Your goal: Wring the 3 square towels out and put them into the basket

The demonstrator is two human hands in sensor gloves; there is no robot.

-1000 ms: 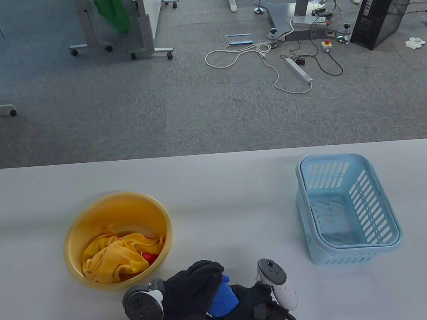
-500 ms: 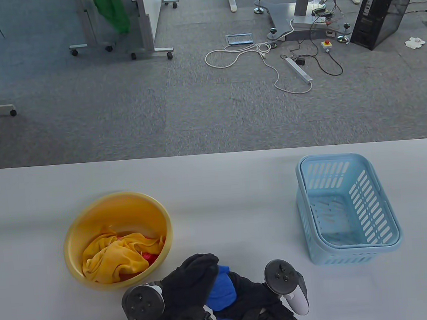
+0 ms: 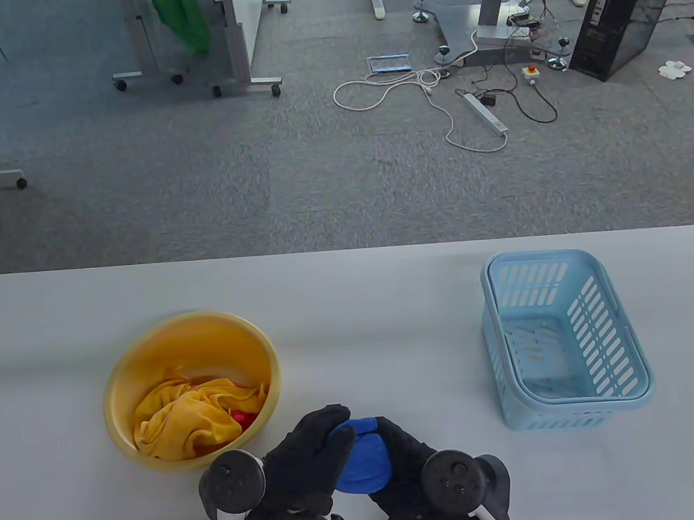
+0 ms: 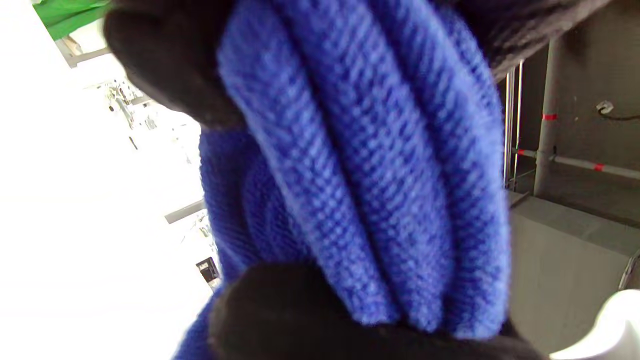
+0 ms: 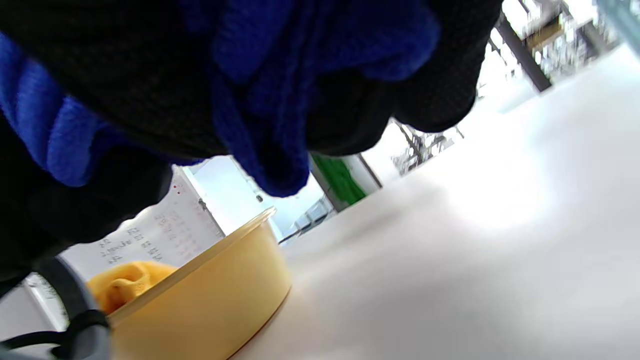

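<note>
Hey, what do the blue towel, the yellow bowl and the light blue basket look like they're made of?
Blue towel: soft knitted or woven fabric; ribbed loops show close up in the left wrist view.
Yellow bowl: probably plastic, smooth with a slight sheen and a thin moulded rim.
Light blue basket: rigid moulded plastic, judging by its even slotted walls and rolled rim.

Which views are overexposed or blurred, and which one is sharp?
Table view: evenly lit and sharp, soft shadows under the yellow basin and basket. Left wrist view: left half blown out to white, the blue towel close and slightly soft. Right wrist view: the table glares, the basin is blurred, the gloved fingers are dark.
</note>
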